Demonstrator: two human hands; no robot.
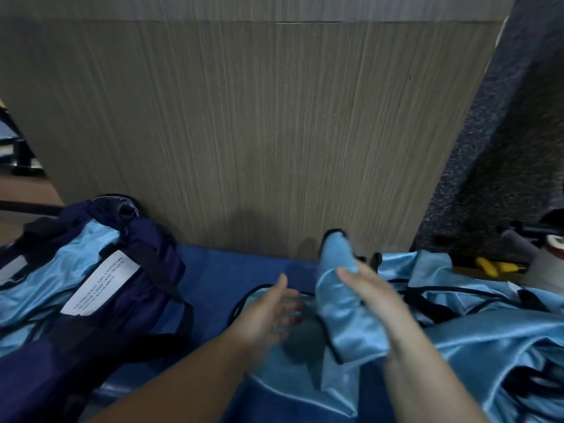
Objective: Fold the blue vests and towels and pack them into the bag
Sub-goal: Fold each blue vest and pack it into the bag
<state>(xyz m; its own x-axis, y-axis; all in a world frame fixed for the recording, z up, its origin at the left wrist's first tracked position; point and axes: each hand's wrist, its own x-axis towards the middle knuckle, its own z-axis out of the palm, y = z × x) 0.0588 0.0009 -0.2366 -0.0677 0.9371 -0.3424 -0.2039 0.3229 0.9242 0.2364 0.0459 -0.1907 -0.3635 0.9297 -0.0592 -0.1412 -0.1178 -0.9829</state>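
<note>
My right hand (pixel 370 296) grips a shiny light-blue vest (pixel 341 312) with black trim, lifted above a blue towel (pixel 219 273) spread on the table. My left hand (pixel 271 312) hovers open just left of that vest, fingers spread, holding nothing. A navy bag (pixel 128 288) lies at the left with light-blue vests (pixel 45 276) packed inside and a white label (pixel 100 283) on top. A heap of more light-blue vests (pixel 476 325) lies at the right.
A wood-grain panel (pixel 259 132) rises right behind the towel. Speckled dark flooring (pixel 503 148) shows at the right, with a yellow-handled tool (pixel 494 267) and a spool-like object (pixel 552 242) near the pile.
</note>
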